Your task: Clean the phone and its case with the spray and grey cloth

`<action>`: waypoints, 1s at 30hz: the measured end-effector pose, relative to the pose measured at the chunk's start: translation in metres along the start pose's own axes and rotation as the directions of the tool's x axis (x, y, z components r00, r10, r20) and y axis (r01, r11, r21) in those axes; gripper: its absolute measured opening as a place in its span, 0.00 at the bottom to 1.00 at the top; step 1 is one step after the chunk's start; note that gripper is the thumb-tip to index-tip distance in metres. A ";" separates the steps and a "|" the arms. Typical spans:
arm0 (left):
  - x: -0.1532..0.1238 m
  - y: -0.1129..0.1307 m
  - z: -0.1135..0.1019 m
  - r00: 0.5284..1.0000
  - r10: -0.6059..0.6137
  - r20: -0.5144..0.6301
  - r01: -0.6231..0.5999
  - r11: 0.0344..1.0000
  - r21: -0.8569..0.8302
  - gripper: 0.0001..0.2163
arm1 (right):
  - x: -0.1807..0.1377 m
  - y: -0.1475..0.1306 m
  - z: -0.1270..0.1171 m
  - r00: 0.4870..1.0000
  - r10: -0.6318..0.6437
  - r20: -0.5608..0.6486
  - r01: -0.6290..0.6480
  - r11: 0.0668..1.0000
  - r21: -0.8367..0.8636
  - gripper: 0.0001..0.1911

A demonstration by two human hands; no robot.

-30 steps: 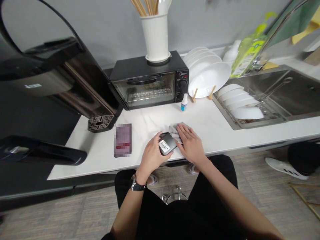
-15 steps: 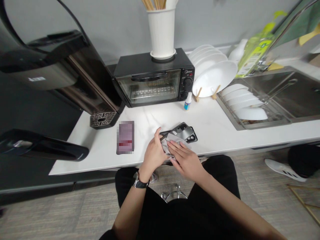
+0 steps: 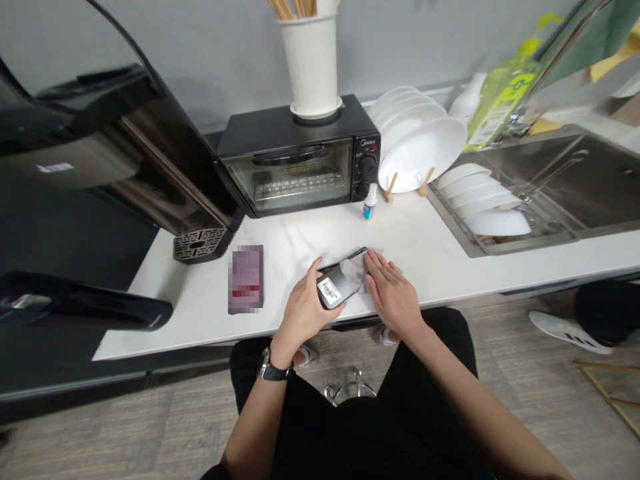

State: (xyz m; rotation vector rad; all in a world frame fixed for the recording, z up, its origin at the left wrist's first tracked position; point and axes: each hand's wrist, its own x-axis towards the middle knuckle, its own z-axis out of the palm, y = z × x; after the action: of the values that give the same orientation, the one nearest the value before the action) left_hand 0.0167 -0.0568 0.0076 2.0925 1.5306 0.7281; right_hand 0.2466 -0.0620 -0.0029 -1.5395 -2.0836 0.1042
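Observation:
My left hand [image 3: 305, 312] grips a black smartphone [image 3: 337, 285] by its lower end, and a white barcode label [image 3: 329, 290] shows on the face turned up. My right hand [image 3: 393, 297] lies flat on a grey cloth [image 3: 361, 272], holding it against the far end of the phone. Part of the phone is hidden under the cloth. The hands are close together just above the front edge of a white marble counter [image 3: 300, 250].
A pixelated flat object [image 3: 245, 279] lies left of my hands. Behind them are a black toaster oven [image 3: 293, 170], a small bottle [image 3: 369, 202] and white plates on a wooden stand [image 3: 417, 153]. A steel sink [image 3: 550, 187] with a dish rack lies right. A white sneaker [image 3: 567, 331] shows on the floor.
The phone has turned from showing its camera lenses to showing the barcode label. The cloth has shifted from between my hands to the phone's far end, and my right hand has moved right.

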 end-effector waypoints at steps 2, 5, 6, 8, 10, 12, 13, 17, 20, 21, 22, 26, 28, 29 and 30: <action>0.000 0.001 0.000 1.000 0.003 0.005 -0.003 1.000 0.001 0.52 | 0.009 -0.003 0.004 1.000 0.025 -0.008 -0.025 1.000 0.003 0.27; 0.001 0.001 0.000 1.000 0.012 0.001 -0.012 1.000 0.000 0.52 | 0.022 -0.011 0.011 1.000 0.018 -0.004 -0.018 1.000 0.023 0.27; 0.002 0.002 0.001 1.000 0.016 -0.003 -0.016 1.000 0.002 0.52 | 0.025 -0.016 0.013 1.000 0.002 0.005 -0.002 0.999 0.033 0.26; 0.002 0.002 0.002 1.000 0.018 -0.017 -0.017 1.000 0.016 0.51 | 0.027 -0.030 0.016 0.999 -0.042 0.032 0.040 0.998 0.054 0.26; 0.001 0.002 0.002 0.999 0.020 -0.031 -0.019 0.999 0.034 0.47 | 0.025 -0.049 0.020 0.993 -0.099 0.061 0.094 0.992 0.080 0.26; -0.001 0.001 0.002 0.999 0.042 -0.032 -0.041 0.998 0.044 0.41 | 0.017 -0.069 0.022 0.986 -0.146 0.076 0.138 0.985 0.105 0.27; -0.002 0.000 0.002 0.998 0.060 -0.028 -0.058 0.997 0.047 0.38 | 0.012 -0.078 0.023 0.985 -0.155 0.075 0.147 0.983 0.112 0.27; -0.005 -0.005 0.003 0.994 0.104 -0.028 -0.102 0.992 0.077 0.37 | -0.012 -0.096 0.020 0.982 -0.178 0.069 0.168 0.976 0.135 0.27; -0.004 -0.005 0.004 0.996 0.070 -0.045 -0.065 0.991 0.117 0.34 | -0.026 -0.086 0.014 0.972 -0.219 0.082 0.205 0.968 0.145 0.27; -0.003 -0.005 0.004 0.997 0.058 -0.047 -0.052 0.991 0.125 0.34 | -0.029 -0.080 0.012 0.970 -0.226 0.087 0.212 0.966 0.146 0.27; -0.002 -0.004 0.004 0.998 0.054 -0.044 -0.048 0.991 0.127 0.35 | -0.032 -0.072 0.009 0.969 -0.228 0.090 0.214 0.966 0.144 0.27; 0.001 0.001 0.002 0.994 0.110 -0.019 -0.108 0.989 0.098 0.36 | -0.036 -0.039 0.001 0.985 -0.163 0.058 0.157 0.983 0.096 0.31; 0.002 0.002 0.001 0.992 0.125 -0.027 -0.122 0.988 0.096 0.34 | -0.034 -0.026 -0.003 0.992 -0.120 0.035 0.117 0.991 0.058 0.31; 0.002 0.002 0.000 0.992 0.126 -0.030 -0.123 0.988 0.098 0.33 | -0.033 -0.021 -0.004 0.994 -0.105 0.029 0.104 0.994 0.043 0.31; 0.002 0.002 0.000 0.991 0.127 -0.030 -0.123 0.988 0.098 0.33 | -0.031 -0.017 -0.005 0.995 -0.096 0.025 0.095 0.995 0.031 0.30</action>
State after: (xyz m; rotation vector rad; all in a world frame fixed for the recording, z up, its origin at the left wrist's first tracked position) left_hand 0.0184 -0.0557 0.0091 2.2752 1.4915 0.7543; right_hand 0.2407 -0.0973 -0.0045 -1.4258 -2.1624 0.1202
